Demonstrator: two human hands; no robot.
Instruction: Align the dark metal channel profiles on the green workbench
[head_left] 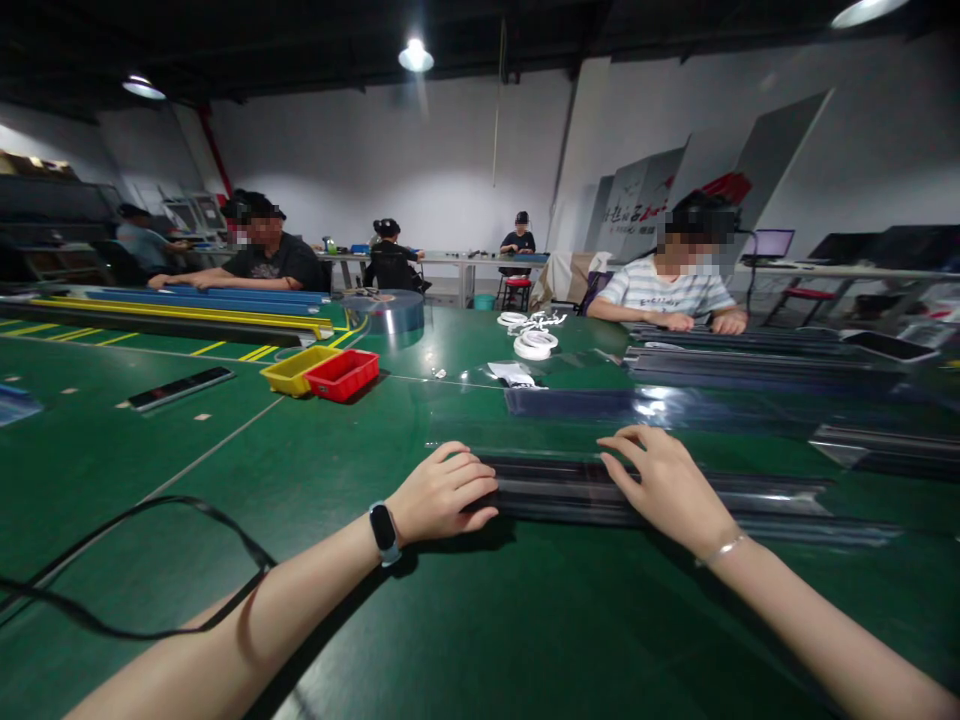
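A long dark plastic strip (555,490) with glossy, clear-looking edges lies crosswise on the green table before me. My left hand (452,492) is curled over the strip's left end, with the thumb on the near side. Over the middle of the strip is my right hand (664,485), its thumb and fingers apart; whether its fingertips touch the strip I cannot tell. Just beyond them lies a clear plastic sheet (585,402). The strip's right part runs on past my right wrist.
Yellow (298,371) and red (343,376) bins stand ahead left, with a phone (181,388) nearer the left side. White coils (535,344) and a small white packet (512,374) lie ahead. A black cable (150,634) crosses my left forearm. Co-workers sit across the table with more strips.
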